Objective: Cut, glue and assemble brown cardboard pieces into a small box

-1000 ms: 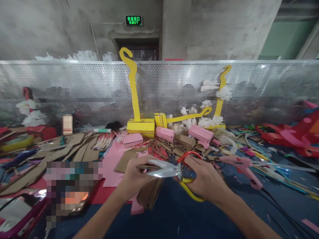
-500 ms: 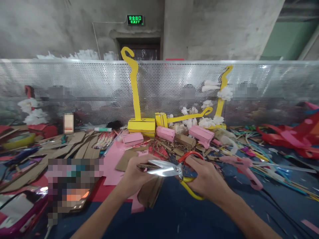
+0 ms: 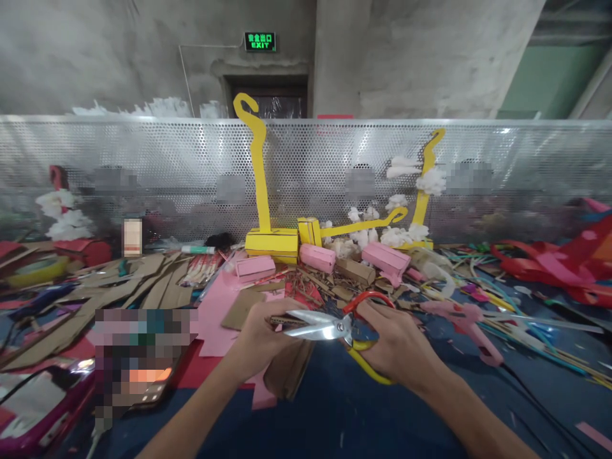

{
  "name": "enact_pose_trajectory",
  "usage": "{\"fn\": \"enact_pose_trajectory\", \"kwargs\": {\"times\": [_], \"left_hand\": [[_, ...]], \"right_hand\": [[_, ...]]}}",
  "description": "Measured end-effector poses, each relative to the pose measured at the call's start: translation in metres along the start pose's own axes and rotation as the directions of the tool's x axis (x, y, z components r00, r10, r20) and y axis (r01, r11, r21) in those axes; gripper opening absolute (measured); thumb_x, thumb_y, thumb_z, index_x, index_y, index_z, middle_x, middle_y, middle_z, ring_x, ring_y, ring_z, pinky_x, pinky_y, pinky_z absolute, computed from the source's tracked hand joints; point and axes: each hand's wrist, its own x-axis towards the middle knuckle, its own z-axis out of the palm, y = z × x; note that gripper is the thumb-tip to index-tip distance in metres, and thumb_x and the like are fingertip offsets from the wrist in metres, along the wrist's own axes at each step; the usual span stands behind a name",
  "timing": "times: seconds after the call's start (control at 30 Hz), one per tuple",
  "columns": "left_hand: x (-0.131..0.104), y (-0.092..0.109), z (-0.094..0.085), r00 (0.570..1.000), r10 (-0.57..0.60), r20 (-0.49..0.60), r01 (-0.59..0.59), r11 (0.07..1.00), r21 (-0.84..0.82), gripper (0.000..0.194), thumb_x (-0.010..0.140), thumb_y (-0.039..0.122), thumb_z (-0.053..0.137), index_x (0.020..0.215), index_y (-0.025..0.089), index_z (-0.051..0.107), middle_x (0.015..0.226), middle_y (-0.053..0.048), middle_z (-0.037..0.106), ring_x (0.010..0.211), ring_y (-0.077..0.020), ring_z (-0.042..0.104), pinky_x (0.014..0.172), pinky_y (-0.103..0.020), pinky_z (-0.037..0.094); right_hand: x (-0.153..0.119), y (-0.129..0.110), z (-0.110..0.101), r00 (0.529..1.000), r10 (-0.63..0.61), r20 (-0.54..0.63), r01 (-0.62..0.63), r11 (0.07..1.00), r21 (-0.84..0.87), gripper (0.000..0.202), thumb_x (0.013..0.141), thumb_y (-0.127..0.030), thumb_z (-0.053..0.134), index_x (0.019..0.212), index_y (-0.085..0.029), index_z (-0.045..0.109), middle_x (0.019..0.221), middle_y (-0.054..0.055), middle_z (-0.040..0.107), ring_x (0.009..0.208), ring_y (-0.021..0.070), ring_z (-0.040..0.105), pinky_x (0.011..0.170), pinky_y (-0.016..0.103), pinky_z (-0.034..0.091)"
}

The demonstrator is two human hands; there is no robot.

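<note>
While yellow hooked forms (image 3: 271, 244) stand assembled near the table's (image 3: 344, 408) far edge, cutting looks unfinished.
Left fingers (image 3: 273, 307) pinch cardboard (image 3: 281, 320); right fingers (image 3: 377, 313) grip open-bladed scissors (image 3: 341, 329).

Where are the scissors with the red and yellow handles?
Near the middle of the head view, the scissors are in the right hand, between the cardboard in the left hand and the pink glue gun on the right.

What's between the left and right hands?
The scissors, gripped by the right hand, slightly open and pointing toward the piece of cardboard that the left hand holds. Shows in the head view.
</note>
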Motion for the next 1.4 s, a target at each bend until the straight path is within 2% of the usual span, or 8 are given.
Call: {"fn": "enact_pose_trajectory", "kwargs": {"times": [0.1, 0.47, 0.57, 0.8, 0.97, 1.17, 1.3, 1.4], "left_hand": [[0.0006, -0.0001, -0.0003, 1.000, 0.004, 0.002, -0.004, 1.000, -0.026, 0.010, 0.078, 0.015, 0.079, 0.089, 0.016, 0.078, 0.087, -0.007, 0.079, 0.079, -0.0180, 0.071, 0.070, -0.024, 0.053], [-0.0022, -0.0032, -0.0012, 0.999, 0.000, 0.036, 0.003, 0.998, -0.064, 0.013, 0.078, 0.012, 0.077, 0.090, 0.015, 0.078, 0.088, -0.007, 0.078, 0.079, -0.0183, 0.069, 0.070, -0.025, 0.052], [-0.0025, -0.0052, -0.0014, 0.999, -0.014, 0.036, 0.016, 0.998, -0.056, 0.013, 0.078, 0.011, 0.076, 0.090, 0.014, 0.078, 0.087, -0.007, 0.078, 0.077, -0.0179, 0.068, 0.068, -0.025, 0.050], [-0.0013, -0.0063, -0.0024, 0.999, -0.016, 0.047, 0.016, 1.000, -0.001, 0.011, 0.080, 0.013, 0.075, 0.090, 0.015, 0.078, 0.087, -0.007, 0.078, 0.079, -0.0184, 0.068, 0.069, -0.025, 0.051], [-0.0014, -0.0073, -0.0014, 0.999, -0.028, 0.046, 0.027, 1.000, 0.014, 0.011, 0.079, 0.014, 0.074, 0.090, 0.015, 0.077, 0.086, -0.006, 0.078, 0.077, -0.0187, 0.068, 0.068, -0.025, 0.051], [-0.0026, -0.0067, -0.0002, 0.996, -0.072, 0.049, 0.073, 0.997, -0.035, 0.012, 0.078, 0.013, 0.073, 0.089, 0.014, 0.077, 0.084, -0.006, 0.076, 0.075, -0.0182, 0.066, 0.065, -0.025, 0.048], [-0.0031, -0.0065, -0.0004, 0.996, -0.076, 0.050, 0.078, 0.996, -0.046, 0.016, 0.076, 0.008, 0.070, 0.089, 0.013, 0.077, 0.083, -0.006, 0.076, 0.074, -0.0173, 0.065, 0.066, -0.024, 0.047], [-0.0034, -0.0083, -0.0009, 0.995, -0.085, 0.054, 0.087, 0.996, -0.034, 0.020, 0.073, 0.005, 0.067, 0.088, 0.013, 0.077, 0.081, -0.004, 0.075, 0.072, -0.0161, 0.063, 0.064, -0.024, 0.045]], "right_hand": [[-0.0005, 0.0000, -0.0001, 0.999, -0.020, -0.038, 0.021, 1.000, 0.015, 0.009, 0.083, -0.021, 0.060, 0.091, -0.018, 0.060, 0.078, 0.007, 0.068, 0.074, 0.0240, 0.066, 0.064, 0.032, 0.046], [0.0000, -0.0014, 0.0001, 0.992, -0.072, -0.105, 0.070, 0.997, -0.027, 0.005, 0.080, -0.017, 0.058, 0.080, -0.022, 0.055, 0.071, 0.005, 0.066, 0.065, 0.0214, 0.064, 0.058, 0.030, 0.045], [-0.0011, 0.0012, 0.0025, 0.994, -0.072, -0.086, 0.068, 0.997, -0.046, 0.005, 0.080, -0.017, 0.058, 0.082, -0.021, 0.056, 0.071, 0.005, 0.067, 0.067, 0.0222, 0.065, 0.061, 0.031, 0.047], [-0.0005, 0.0011, 0.0014, 1.000, -0.015, 0.025, 0.017, 0.996, -0.088, 0.014, 0.086, -0.029, 0.064, 0.094, -0.018, 0.061, 0.084, 0.009, 0.070, 0.077, 0.0267, 0.068, 0.067, 0.035, 0.049], [0.0003, -0.0005, 0.0018, 0.998, -0.059, -0.017, 0.057, 0.994, -0.098, 0.015, 0.089, -0.034, 0.063, 0.088, -0.020, 0.059, 0.080, 0.008, 0.066, 0.073, 0.0249, 0.064, 0.067, 0.034, 0.048], [-0.0032, 0.0012, 0.0046, 0.994, -0.097, -0.041, 0.093, 0.992, -0.080, 0.005, 0.082, -0.021, 0.062, 0.084, -0.019, 0.058, 0.077, 0.007, 0.065, 0.074, 0.0251, 0.064, 0.069, 0.035, 0.050], [-0.0052, 0.0033, 0.0052, 0.990, -0.121, -0.066, 0.115, 0.989, -0.095, 0.006, 0.078, -0.019, 0.061, 0.082, -0.020, 0.056, 0.075, 0.007, 0.065, 0.071, 0.0241, 0.064, 0.068, 0.034, 0.050], [-0.0054, 0.0044, 0.0058, 0.991, -0.127, -0.033, 0.123, 0.988, -0.098, 0.005, 0.078, -0.018, 0.059, 0.078, -0.021, 0.055, 0.073, 0.006, 0.065, 0.069, 0.0235, 0.063, 0.067, 0.034, 0.050]]}}
